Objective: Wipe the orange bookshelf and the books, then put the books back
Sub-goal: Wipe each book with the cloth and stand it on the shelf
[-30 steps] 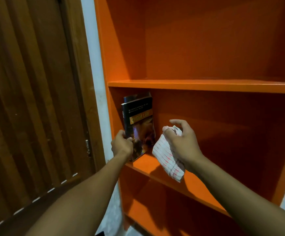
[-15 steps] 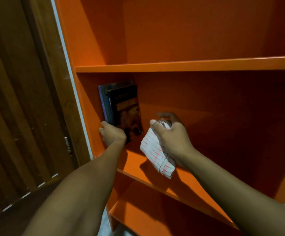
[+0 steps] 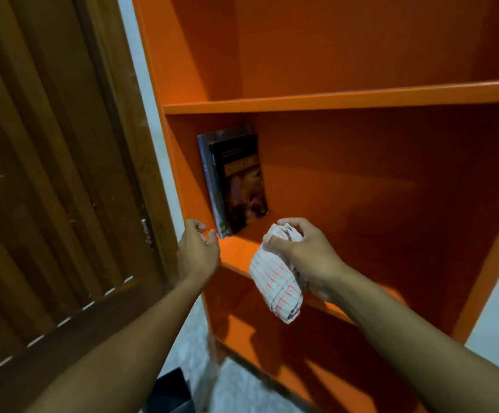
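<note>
A: Standing upright, the two books (image 3: 237, 186) lean against the left wall of the orange bookshelf (image 3: 343, 100), at the left end of the middle shelf.

B: And the hands?

A: The left hand (image 3: 197, 251) hovers loosely curled at the shelf's front left corner, holding nothing. The right hand (image 3: 304, 251) grips the striped cloth (image 3: 275, 281).

B: The cloth looks soft and light; the books seem stiff, likely best taken by the spine

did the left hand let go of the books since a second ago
Yes. The left hand gripped the dark book before; now it has drawn back toward the shelf's front edge, fingers loosely curled, off the books, which stand against the left wall.
</note>
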`<state>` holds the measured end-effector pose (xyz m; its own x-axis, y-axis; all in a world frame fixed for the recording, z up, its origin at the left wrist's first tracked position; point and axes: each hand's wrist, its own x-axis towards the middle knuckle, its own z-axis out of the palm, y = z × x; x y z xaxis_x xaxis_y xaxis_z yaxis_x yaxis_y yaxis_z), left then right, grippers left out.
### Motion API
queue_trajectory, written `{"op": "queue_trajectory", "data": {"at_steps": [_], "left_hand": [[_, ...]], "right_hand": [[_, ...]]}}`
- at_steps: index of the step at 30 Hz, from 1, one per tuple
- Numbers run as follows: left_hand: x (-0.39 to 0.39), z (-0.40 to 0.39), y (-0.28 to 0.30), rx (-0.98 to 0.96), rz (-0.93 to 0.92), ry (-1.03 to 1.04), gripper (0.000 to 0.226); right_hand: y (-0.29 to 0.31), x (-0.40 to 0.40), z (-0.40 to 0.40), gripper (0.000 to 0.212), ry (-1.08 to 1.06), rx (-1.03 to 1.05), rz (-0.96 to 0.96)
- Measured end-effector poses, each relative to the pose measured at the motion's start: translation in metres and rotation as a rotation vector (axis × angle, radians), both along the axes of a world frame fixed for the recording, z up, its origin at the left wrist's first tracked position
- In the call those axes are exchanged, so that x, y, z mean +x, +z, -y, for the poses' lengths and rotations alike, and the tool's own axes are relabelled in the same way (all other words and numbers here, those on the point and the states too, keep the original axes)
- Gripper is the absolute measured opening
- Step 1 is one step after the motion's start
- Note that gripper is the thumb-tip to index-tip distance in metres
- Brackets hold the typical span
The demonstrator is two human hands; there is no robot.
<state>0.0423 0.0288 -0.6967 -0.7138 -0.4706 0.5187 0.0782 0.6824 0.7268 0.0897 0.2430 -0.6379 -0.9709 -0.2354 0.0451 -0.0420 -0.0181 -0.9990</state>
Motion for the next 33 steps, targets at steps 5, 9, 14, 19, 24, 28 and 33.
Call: {"op": "queue_trajectory", "data": {"at_steps": [5, 9, 14, 19, 24, 28, 33], "left_hand": [[0.074, 0.034, -0.042, 0.009, 0.103, 0.004, 0.012], [0.132, 0.061, -0.102, 0.073, 0.367, -0.006, 0.016], [0.196, 0.085, -0.194, 0.136, 0.773, -0.044, 0.018], [0.241, 0.084, -0.271, 0.200, 1.013, -0.075, 0.019], [0.258, 0.069, -0.327, 0.195, 1.218, -0.072, 0.057], [0.258, 0.052, -0.343, -0.008, 1.249, 0.082, 0.064], [0.249, 0.044, -0.351, -0.094, 1.296, 0.101, 0.074]], "right_hand": [[-0.041, 0.038, 0.027, 0.021, 0.102, 0.161, 0.032], [-0.075, 0.073, 0.049, 0.009, 0.182, 0.231, 0.039], [-0.112, 0.103, 0.078, 0.008, 0.193, 0.240, 0.012], [-0.136, 0.113, 0.094, 0.012, 0.214, 0.290, -0.034], [-0.143, 0.111, 0.104, 0.014, 0.250, 0.325, -0.091], [-0.145, 0.108, 0.106, 0.015, 0.281, 0.339, -0.089], [-0.149, 0.101, 0.102, 0.019, 0.286, 0.328, -0.063]]}}
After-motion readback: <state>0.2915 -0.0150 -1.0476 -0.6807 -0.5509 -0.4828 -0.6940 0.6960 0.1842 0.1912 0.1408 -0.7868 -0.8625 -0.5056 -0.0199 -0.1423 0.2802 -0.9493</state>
